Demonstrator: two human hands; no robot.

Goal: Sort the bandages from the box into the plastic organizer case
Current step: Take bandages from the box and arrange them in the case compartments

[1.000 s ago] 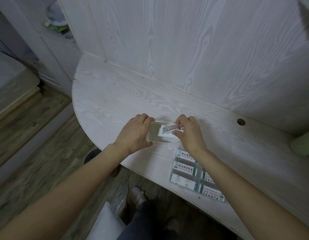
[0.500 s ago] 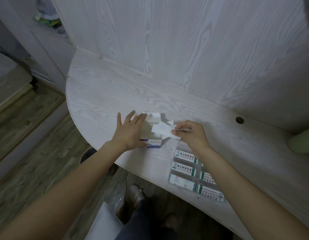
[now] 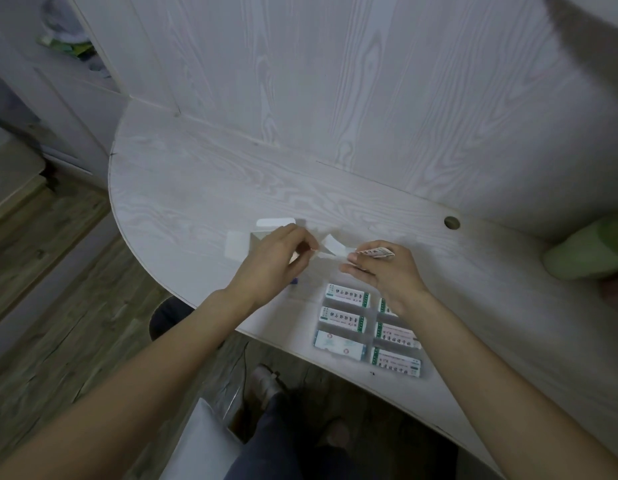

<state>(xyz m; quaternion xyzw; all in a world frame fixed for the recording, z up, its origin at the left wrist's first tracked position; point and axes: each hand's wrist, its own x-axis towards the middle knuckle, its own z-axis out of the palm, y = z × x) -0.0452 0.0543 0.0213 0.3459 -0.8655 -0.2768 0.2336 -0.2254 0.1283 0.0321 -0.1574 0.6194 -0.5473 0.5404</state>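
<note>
Bandages [image 3: 375,252] sit just right of the frame's centre, a thin printed stack pinched between thumb and curled fingers of our right hand [image 3: 380,271]. Our left hand [image 3: 276,261], at centre, pinches the near end of a white paper leaflet [image 3: 330,249] that stretches between both hands. We judge these strips feather-light, floppy and a bit slick in their wrappers, so they fan apart easily; best taken across the short middle of the stack, squeezed flat, not by a corner.

Behind the left hand lies the opened box [image 3: 252,237], flaps splayed on the table [image 3: 196,188]; we cannot tell what remains inside. Lower right of centre, the clear plastic organizer case [image 3: 369,332] lies flat near the table's edge. We count five compartments showing a printed packet each, two columns; a sixth, at upper right of the case, is half hidden under our right wrist.
</note>
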